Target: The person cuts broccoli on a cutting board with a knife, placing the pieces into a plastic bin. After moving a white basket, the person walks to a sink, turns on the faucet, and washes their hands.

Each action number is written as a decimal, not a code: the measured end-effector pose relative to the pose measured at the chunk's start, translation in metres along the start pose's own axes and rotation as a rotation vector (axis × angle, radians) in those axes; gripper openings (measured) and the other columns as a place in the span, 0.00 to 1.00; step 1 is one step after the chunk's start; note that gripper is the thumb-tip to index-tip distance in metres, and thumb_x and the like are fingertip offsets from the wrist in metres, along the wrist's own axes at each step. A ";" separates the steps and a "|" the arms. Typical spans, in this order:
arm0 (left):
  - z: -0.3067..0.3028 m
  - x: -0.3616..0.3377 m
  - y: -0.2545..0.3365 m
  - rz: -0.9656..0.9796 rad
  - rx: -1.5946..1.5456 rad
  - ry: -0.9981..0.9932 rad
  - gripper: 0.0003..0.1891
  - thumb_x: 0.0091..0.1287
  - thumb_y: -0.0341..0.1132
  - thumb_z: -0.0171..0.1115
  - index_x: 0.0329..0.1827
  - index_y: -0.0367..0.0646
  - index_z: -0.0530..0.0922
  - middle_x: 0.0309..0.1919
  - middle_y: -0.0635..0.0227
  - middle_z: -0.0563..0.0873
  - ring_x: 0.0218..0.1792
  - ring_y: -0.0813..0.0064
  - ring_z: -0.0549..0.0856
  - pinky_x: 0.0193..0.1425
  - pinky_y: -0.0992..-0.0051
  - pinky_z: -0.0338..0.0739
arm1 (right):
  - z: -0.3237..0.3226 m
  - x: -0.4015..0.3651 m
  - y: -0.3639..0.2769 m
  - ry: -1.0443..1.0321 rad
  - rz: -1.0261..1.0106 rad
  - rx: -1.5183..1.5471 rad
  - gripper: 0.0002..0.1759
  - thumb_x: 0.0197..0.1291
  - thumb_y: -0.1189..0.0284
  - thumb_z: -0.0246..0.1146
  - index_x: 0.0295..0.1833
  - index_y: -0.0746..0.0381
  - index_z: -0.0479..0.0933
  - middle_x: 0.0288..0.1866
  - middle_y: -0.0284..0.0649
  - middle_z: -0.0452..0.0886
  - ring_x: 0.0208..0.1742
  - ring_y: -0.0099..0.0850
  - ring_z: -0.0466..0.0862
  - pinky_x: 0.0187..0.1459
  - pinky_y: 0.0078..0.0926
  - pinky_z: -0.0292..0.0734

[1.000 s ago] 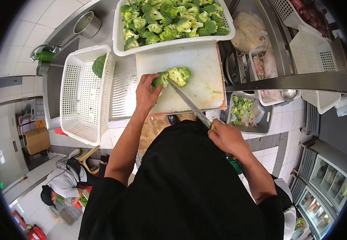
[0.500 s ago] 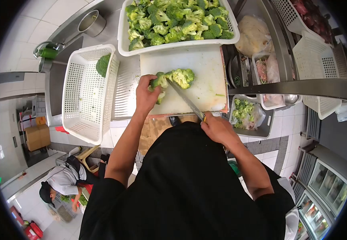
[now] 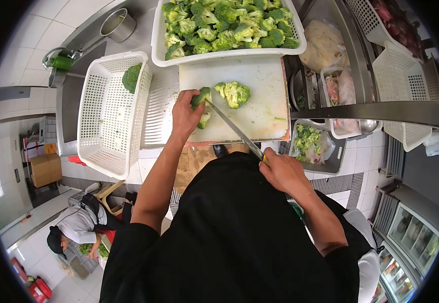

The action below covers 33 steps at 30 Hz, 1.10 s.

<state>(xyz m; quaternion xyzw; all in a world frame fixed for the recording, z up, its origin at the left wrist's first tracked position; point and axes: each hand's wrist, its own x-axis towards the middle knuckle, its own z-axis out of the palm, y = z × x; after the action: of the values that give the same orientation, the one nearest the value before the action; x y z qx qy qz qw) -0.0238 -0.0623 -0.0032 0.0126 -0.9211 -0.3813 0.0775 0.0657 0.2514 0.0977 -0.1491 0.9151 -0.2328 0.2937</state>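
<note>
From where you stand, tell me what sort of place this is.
Probably a commercial kitchen: a white tub heaped with cut broccoli, a cutting board and glass-fronted cabinets suggest it.

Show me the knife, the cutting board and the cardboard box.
Knife (image 3: 235, 128): head view, on the middle of its blade.
Cutting board (image 3: 266, 91): head view, on its bare surface, right of the broccoli (image 3: 233, 94).
Cardboard box (image 3: 46, 171): head view, on its side.
</note>
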 end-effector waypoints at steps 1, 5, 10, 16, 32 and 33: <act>0.001 0.000 0.001 0.005 -0.001 0.005 0.18 0.63 0.31 0.71 0.55 0.38 0.81 0.48 0.53 0.86 0.45 0.54 0.87 0.53 0.62 0.81 | 0.000 0.002 -0.002 0.017 -0.014 -0.017 0.15 0.71 0.62 0.59 0.49 0.65 0.73 0.34 0.55 0.87 0.40 0.55 0.88 0.45 0.55 0.81; 0.004 0.001 0.006 0.013 0.053 0.013 0.19 0.63 0.32 0.71 0.56 0.40 0.82 0.48 0.53 0.85 0.45 0.53 0.87 0.52 0.62 0.81 | -0.003 0.013 -0.014 0.037 -0.033 -0.115 0.14 0.70 0.66 0.58 0.49 0.67 0.74 0.34 0.55 0.87 0.40 0.54 0.89 0.43 0.52 0.83; 0.007 0.002 0.003 -0.010 0.079 0.007 0.21 0.61 0.31 0.69 0.59 0.42 0.83 0.48 0.53 0.85 0.45 0.53 0.86 0.52 0.61 0.81 | 0.025 0.056 -0.006 0.038 0.010 -0.143 0.12 0.70 0.69 0.57 0.48 0.69 0.74 0.35 0.57 0.87 0.40 0.54 0.89 0.44 0.52 0.83; -0.019 0.006 -0.008 -0.062 0.036 -0.029 0.22 0.59 0.28 0.63 0.59 0.43 0.85 0.49 0.54 0.81 0.49 0.53 0.84 0.56 0.61 0.80 | 0.013 0.050 0.005 -0.020 -0.014 -0.063 0.14 0.72 0.66 0.57 0.49 0.69 0.73 0.38 0.58 0.88 0.43 0.58 0.88 0.47 0.56 0.82; -0.030 0.013 -0.024 -0.216 -0.113 -0.214 0.29 0.60 0.29 0.67 0.68 0.44 0.78 0.50 0.56 0.86 0.46 0.55 0.86 0.55 0.64 0.80 | 0.013 0.012 -0.010 0.013 0.012 0.021 0.17 0.72 0.60 0.60 0.52 0.64 0.73 0.36 0.55 0.87 0.41 0.57 0.88 0.46 0.56 0.81; -0.033 0.009 -0.026 -0.177 -0.097 -0.243 0.30 0.59 0.28 0.66 0.70 0.44 0.77 0.49 0.58 0.85 0.45 0.58 0.85 0.56 0.66 0.80 | 0.020 0.021 -0.007 0.020 -0.010 -0.001 0.18 0.71 0.60 0.60 0.53 0.64 0.74 0.38 0.55 0.88 0.42 0.56 0.88 0.46 0.55 0.81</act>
<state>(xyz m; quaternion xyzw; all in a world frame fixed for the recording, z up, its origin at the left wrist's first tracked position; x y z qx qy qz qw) -0.0287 -0.1044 0.0029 0.0436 -0.8995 -0.4293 -0.0681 0.0625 0.2300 0.0775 -0.1514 0.9172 -0.2354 0.2835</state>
